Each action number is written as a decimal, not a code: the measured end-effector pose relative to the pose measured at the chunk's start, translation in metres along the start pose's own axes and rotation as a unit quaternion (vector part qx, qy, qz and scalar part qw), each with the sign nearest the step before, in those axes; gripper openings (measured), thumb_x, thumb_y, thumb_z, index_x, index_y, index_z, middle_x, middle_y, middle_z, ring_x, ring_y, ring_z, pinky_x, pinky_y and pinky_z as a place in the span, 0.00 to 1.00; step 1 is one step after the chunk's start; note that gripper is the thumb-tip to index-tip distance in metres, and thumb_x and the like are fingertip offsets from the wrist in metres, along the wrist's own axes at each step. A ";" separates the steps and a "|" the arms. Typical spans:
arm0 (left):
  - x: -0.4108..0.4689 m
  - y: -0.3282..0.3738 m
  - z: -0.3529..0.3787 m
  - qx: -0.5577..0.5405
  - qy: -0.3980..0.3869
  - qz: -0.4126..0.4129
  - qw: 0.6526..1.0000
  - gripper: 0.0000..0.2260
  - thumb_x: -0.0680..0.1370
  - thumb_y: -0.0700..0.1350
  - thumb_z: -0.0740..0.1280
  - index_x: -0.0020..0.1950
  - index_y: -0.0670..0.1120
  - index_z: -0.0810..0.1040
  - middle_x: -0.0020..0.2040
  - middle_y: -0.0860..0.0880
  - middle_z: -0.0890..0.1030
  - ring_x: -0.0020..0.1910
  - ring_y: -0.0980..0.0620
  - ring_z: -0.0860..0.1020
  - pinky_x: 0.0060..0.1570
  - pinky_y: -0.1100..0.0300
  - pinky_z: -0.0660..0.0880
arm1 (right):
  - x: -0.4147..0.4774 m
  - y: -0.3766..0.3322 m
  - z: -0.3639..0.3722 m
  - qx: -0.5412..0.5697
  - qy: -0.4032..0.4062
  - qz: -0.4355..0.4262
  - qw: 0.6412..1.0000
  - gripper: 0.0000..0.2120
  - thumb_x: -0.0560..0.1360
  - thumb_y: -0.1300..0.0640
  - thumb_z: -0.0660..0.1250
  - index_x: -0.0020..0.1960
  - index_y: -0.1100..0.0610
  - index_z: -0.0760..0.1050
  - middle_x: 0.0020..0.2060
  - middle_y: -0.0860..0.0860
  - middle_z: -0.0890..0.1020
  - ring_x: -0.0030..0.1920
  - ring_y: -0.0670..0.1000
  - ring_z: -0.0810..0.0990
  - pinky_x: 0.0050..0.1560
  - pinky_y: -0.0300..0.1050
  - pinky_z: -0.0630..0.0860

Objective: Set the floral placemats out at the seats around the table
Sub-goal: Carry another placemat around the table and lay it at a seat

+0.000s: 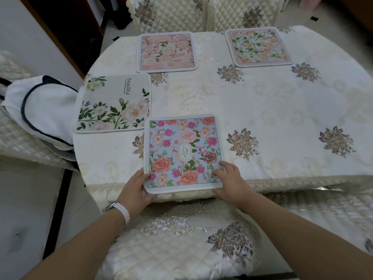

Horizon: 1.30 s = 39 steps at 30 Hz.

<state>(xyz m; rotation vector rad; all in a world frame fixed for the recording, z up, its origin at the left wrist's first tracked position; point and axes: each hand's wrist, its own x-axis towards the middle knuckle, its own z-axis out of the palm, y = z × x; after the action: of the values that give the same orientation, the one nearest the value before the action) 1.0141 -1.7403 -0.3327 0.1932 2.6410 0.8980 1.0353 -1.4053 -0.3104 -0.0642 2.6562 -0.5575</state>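
We log four floral mats on the table (272, 110), which is covered with a cream cloth embroidered with brown flowers. The blue mat (182, 152), printed "GARDEN", lies flat at the near edge, its near border slightly overhanging the edge above the quilted chair seat (181, 239). Both hands are on it. The left hand (137, 188), with a white wristband (123, 212), grips the near left corner, thumb on top and fingers curled beneath the border. The right hand (230, 182) holds the near right corner, fingers bent on the printed face and thumb along the near border. The green-and-white mat (115, 104), marked "Beautiful", sits at the left edge, its corner just beside the blue mat's far left corner. The pink mat (166, 51) and the peach mat (258, 47) lie along the far edge, well apart, each before a quilted chair back (171, 15). A white bag with dark trim (40, 110) rests on the left chair, touching the table edge.
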 end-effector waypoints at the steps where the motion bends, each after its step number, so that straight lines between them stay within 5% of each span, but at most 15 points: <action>1: 0.000 0.000 -0.001 -0.027 -0.001 -0.003 1.000 0.31 0.66 0.49 0.76 0.67 0.43 0.73 0.67 0.49 0.71 0.64 0.50 0.72 0.66 0.52 0.71 | 0.001 0.000 0.000 0.004 0.000 -0.004 1.000 0.28 0.73 0.49 0.72 0.70 0.51 0.68 0.76 0.56 0.57 0.75 0.59 0.53 0.73 0.57 0.60; 9: -0.007 -0.021 -0.015 -0.087 0.004 -0.039 0.995 0.30 0.66 0.55 0.73 0.67 0.51 0.72 0.71 0.53 0.68 0.68 0.54 0.70 0.65 0.51 0.72 | 0.010 -0.018 0.008 0.009 0.002 -0.032 0.999 0.27 0.73 0.48 0.72 0.69 0.52 0.70 0.76 0.56 0.58 0.74 0.59 0.53 0.73 0.57 0.60; 22: -0.012 -0.006 -0.020 0.073 0.023 -0.064 0.995 0.30 0.69 0.45 0.76 0.70 0.45 0.72 0.71 0.44 0.70 0.69 0.44 0.68 0.68 0.54 0.63 | 0.009 -0.024 0.002 -0.050 -0.010 -0.054 0.997 0.28 0.73 0.44 0.70 0.70 0.51 0.68 0.73 0.55 0.61 0.70 0.62 0.58 0.69 0.56 0.65; 30: -0.012 0.029 -0.030 0.117 -0.004 -0.122 0.986 0.33 0.70 0.53 0.73 0.71 0.45 0.68 0.70 0.45 0.69 0.69 0.45 0.67 0.68 0.52 0.64 | 0.013 -0.020 -0.030 -0.045 -0.073 -0.067 0.994 0.27 0.77 0.42 0.62 0.72 0.52 0.66 0.71 0.55 0.65 0.69 0.59 0.64 0.68 0.54 0.66; 34: -0.014 0.062 -0.045 0.108 0.053 -0.104 0.987 0.31 0.73 0.57 0.69 0.72 0.46 0.67 0.74 0.46 0.65 0.72 0.45 0.64 0.70 0.49 0.63 | 0.016 -0.020 -0.067 -0.026 -0.028 -0.072 0.997 0.24 0.79 0.45 0.59 0.73 0.52 0.66 0.68 0.53 0.71 0.65 0.56 0.70 0.63 0.52 0.71; 39: -0.013 0.114 -0.074 0.172 0.139 -0.013 0.975 0.31 0.70 0.65 0.56 0.65 0.48 0.76 0.67 0.45 0.74 0.67 0.45 0.71 0.63 0.45 0.70 | 0.021 -0.024 -0.123 -0.040 0.046 -0.091 0.994 0.24 0.79 0.43 0.57 0.72 0.51 0.67 0.66 0.51 0.73 0.63 0.54 0.73 0.60 0.53 0.73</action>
<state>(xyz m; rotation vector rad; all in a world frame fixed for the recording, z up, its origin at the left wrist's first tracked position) 1.0013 -1.6949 -0.2042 0.1225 3.0412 0.4789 0.9645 -1.3840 -0.2071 -0.3145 2.7800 -0.5215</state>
